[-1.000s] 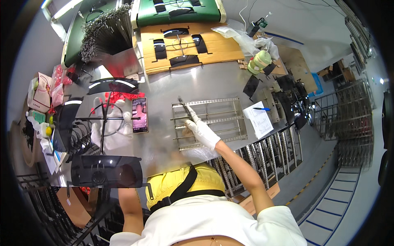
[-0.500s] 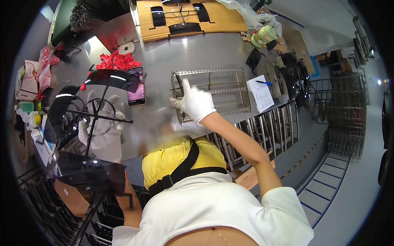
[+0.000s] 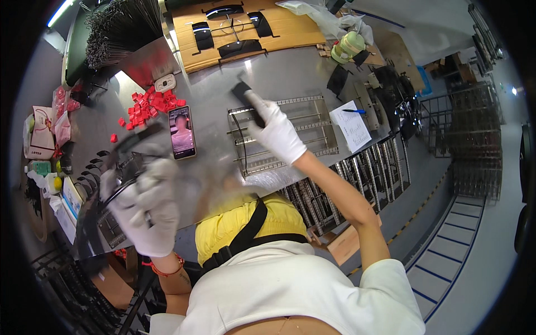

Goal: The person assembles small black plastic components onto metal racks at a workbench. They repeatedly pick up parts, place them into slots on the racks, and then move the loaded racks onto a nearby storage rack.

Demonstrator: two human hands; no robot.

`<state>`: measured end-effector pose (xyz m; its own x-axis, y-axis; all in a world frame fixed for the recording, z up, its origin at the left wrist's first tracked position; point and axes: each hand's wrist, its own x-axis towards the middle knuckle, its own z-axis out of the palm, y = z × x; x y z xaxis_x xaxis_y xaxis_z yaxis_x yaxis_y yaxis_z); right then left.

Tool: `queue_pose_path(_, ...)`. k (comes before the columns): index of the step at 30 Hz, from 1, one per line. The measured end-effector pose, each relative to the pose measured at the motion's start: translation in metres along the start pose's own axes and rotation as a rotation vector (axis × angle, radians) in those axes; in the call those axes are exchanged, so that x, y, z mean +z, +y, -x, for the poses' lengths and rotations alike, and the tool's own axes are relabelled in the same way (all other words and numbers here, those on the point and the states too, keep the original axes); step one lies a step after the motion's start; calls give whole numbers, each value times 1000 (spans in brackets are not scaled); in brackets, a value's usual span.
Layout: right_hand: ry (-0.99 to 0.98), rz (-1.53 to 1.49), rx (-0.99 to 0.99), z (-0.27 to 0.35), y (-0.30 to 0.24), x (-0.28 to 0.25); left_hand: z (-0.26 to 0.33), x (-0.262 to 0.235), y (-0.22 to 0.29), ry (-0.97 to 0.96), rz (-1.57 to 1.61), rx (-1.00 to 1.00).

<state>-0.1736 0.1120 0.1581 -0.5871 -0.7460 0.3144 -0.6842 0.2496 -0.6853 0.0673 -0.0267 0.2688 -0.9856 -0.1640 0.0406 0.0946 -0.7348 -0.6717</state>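
My left hand (image 3: 148, 209), in a white glove, is closed around a dark, motion-blurred wire frame (image 3: 125, 176). Dark curved parts show around it, but their exact shape is smeared. My right hand (image 3: 279, 137), also gloved, grips a small black flat piece (image 3: 243, 92) between thumb and fingers. It is raised over the left side of a metal rack (image 3: 290, 114) lying on the steel table. Part of the black piece is covered by the fingers.
Red plastic clips (image 3: 151, 109) lie in a pile beside a phone (image 3: 182, 137). A cardboard sheet (image 3: 190, 33) bears a black wire frame with dark panels. Paper with a blue pen (image 3: 354, 111) lies right of the rack. Bundled wires (image 3: 120, 30) stand at the far left.
My left hand has turned and drawn the frame nearer to me; its large dark panels no longer show clearly. My right hand has lifted the black piece up from the rack's left edge.
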Motion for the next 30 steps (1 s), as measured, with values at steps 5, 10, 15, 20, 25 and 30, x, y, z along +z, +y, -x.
queue_pose_path(5,-609,-49,151,29,42,31,13,0,12,-102,-777,228)
queue_pose_path(10,-778,437,-157,30,41,32,22,-9,20,49,-811,184)
queue_pose_path(15,-368,425,77,5,-16,12,27,-12,34,245,-739,-53)
queue_pose_path(20,-276,181,-514,-40,-77,-35,-2,-30,-9,639,-690,62)
queue_pose_path(25,-641,579,-519,-23,-86,-49,14,-46,-41,350,-334,223)
queue_pose_path(30,-310,-260,370,11,14,-14,27,-7,-12,-320,-221,494)
